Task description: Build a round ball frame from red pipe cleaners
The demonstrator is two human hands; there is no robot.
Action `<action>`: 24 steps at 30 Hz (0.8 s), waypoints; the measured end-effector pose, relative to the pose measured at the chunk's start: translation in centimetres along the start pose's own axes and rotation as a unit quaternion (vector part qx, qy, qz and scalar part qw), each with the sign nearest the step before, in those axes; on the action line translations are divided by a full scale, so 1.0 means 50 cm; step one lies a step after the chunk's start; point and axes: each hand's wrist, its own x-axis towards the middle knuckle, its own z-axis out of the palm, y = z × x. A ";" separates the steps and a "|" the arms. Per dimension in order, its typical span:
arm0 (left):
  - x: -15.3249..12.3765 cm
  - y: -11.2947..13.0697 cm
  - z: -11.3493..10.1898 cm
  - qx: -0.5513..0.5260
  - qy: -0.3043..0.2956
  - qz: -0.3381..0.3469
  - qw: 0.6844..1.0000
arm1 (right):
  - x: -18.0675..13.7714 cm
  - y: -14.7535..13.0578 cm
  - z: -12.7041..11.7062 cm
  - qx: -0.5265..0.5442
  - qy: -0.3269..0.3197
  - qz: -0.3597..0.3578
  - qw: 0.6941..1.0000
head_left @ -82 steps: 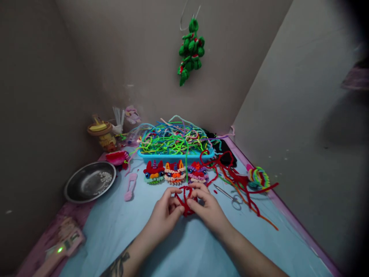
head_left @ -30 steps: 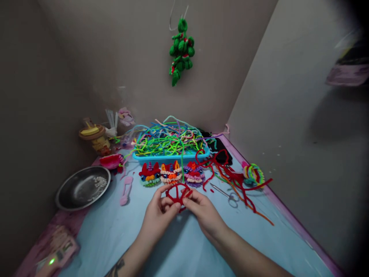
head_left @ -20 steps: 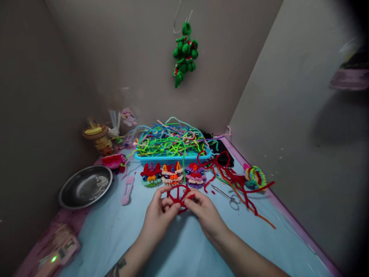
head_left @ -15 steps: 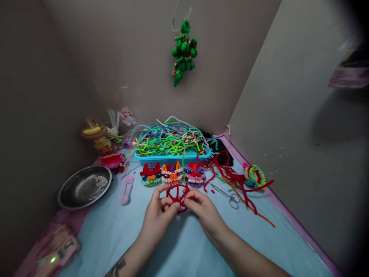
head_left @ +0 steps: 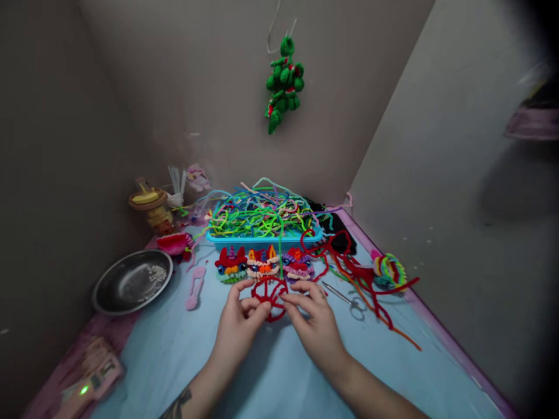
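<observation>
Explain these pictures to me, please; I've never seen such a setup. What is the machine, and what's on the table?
There is no machine here: you see a person's bare left hand and right hand. Every picture comes from one camera worn on that person's head, looking forward and down. The left hand holds a red wheel-shaped piece; the right fingertips are at its edge, though their grip is unclear. Beyond lie three colorful animal-like faces before a blue tray heaped with fuzzy strands. Scissors lie to the right, a metal bowl to the left.
</observation>
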 end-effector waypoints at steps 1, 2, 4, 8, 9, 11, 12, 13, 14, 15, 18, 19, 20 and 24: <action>-0.001 0.000 0.000 -0.004 -0.005 0.000 1.000 | 0.000 -0.001 0.001 -0.003 -0.008 -0.004 1.000; -0.001 0.000 -0.001 -0.008 -0.010 0.000 1.000 | -0.001 -0.001 0.001 -0.004 -0.014 -0.006 1.000; -0.002 0.001 0.000 -0.014 -0.012 0.001 1.000 | -0.002 -0.003 0.001 -0.001 -0.010 -0.004 1.000; -0.002 0.004 0.002 -0.014 -0.001 -0.002 1.000 | -0.003 -0.004 -0.002 -0.015 0.025 -0.011 1.000; -0.002 0.004 0.002 -0.015 -0.001 -0.003 1.000 | -0.003 -0.003 -0.002 -0.022 0.026 -0.020 0.999; -0.001 0.005 0.001 -0.018 -0.004 -0.003 1.000 | -0.003 -0.001 -0.001 -0.029 0.015 -0.034 0.999; -0.001 0.005 0.001 -0.020 -0.006 -0.002 1.000 | -0.003 -0.001 -0.001 -0.028 0.005 -0.035 0.999; -0.002 0.005 0.000 -0.020 -0.008 -0.002 1.000 | -0.003 0.000 0.000 -0.021 -0.007 -0.031 0.999; -0.002 0.005 0.000 -0.020 -0.010 -0.002 1.000 | -0.003 0.000 0.001 -0.012 -0.021 -0.021 0.999; -0.002 0.006 0.000 -0.020 -0.012 -0.002 1.000 | -0.003 0.000 0.002 0.001 -0.035 -0.008 0.999; -0.005 0.008 0.001 -0.027 -0.021 -0.004 0.999 | -0.003 -0.003 0.003 0.045 -0.073 0.040 0.995; -0.006 0.008 0.001 -0.030 -0.025 -0.005 0.999 | -0.002 -0.005 0.003 0.059 -0.083 0.054 0.993; -0.006 0.008 0.001 -0.034 -0.030 -0.007 0.999 | -0.002 -0.006 0.003 0.072 -0.092 0.067 0.991; -0.008 0.005 0.000 -0.032 -0.054 -0.011 0.998 | 0.001 -0.012 0.003 0.131 -0.118 0.095 0.980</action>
